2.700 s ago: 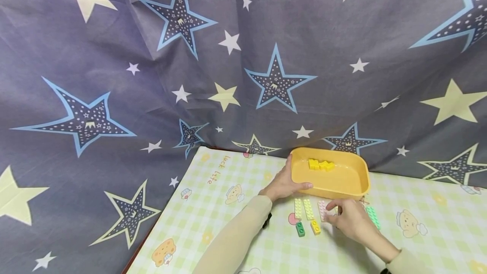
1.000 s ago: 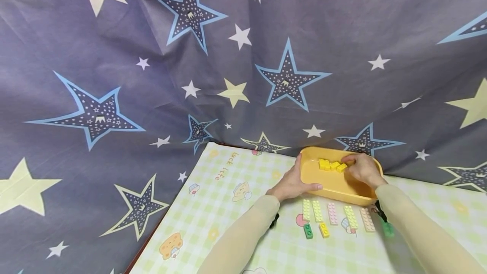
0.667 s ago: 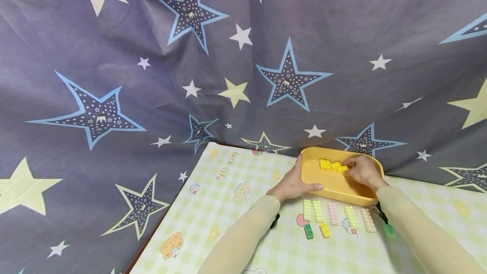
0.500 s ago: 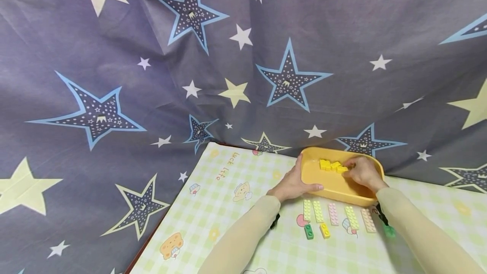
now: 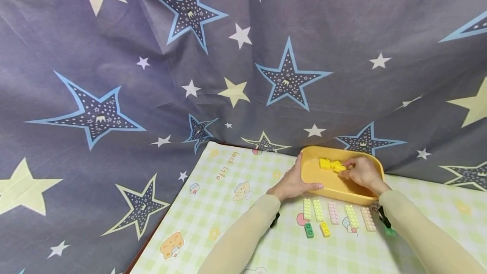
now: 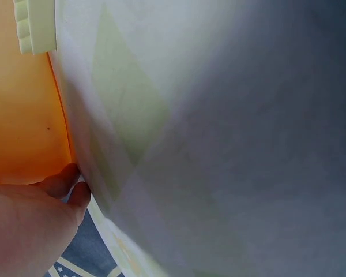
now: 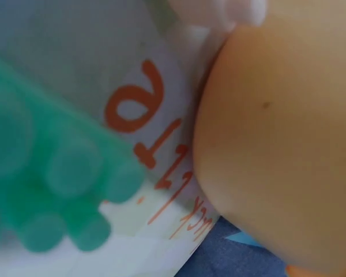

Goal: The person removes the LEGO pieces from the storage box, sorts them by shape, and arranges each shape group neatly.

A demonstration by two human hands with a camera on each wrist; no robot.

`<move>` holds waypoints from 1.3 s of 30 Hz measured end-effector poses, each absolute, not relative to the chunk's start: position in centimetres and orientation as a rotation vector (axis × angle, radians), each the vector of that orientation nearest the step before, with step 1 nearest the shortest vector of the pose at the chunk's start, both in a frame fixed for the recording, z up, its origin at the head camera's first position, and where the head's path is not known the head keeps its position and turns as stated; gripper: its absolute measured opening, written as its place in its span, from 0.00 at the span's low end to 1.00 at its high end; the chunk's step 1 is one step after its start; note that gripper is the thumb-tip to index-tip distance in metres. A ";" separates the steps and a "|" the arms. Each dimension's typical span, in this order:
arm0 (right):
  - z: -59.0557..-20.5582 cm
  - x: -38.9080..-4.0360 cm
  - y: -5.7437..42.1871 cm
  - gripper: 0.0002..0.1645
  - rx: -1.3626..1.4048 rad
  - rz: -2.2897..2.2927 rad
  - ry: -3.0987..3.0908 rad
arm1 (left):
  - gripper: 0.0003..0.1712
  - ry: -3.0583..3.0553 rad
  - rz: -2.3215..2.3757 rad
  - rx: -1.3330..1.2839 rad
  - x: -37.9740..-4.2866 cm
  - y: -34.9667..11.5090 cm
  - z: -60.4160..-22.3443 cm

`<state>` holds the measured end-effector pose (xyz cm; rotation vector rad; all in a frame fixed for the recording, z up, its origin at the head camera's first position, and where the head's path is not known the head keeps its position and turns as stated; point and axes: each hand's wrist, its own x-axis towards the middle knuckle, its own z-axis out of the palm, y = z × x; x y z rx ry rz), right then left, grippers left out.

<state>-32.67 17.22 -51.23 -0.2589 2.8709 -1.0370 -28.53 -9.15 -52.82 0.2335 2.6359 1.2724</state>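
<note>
Now both hands (image 5: pixel 293 185) (image 5: pixel 364 173) have reached the tray (image 5: pixel 323 180).

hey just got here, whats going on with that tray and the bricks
A person's left hand holds one end of a yellow tray, while the right hand is inside it, at the small yellow bricks; whether its fingers grip one is hard to tell. On the cloth lie long pastel bricks in a row, with a short green brick and a short yellow brick nearer the person.

Blurred green brick (image 7: pixel 49 167), yellow tray (image 7: pixel 277 144), red lettering (image 7: pixel 158 140) between.
</note>
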 end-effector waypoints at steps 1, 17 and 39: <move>-51.2 -32.6 17.2 0.23 -0.258 -1.040 2.870 | 0.76 2.636 1.271 0.232 -28.5 -9.2 -52.8; -49.9 -30.7 16.3 0.25 -0.213 -1.108 2.792 | 0.76 2.626 1.275 0.213 -28.5 -9.4 -53.0; -48.6 -27.8 15.5 0.20 -0.198 -1.110 2.824 | 0.77 2.627 1.276 0.245 -28.6 -9.3 -53.0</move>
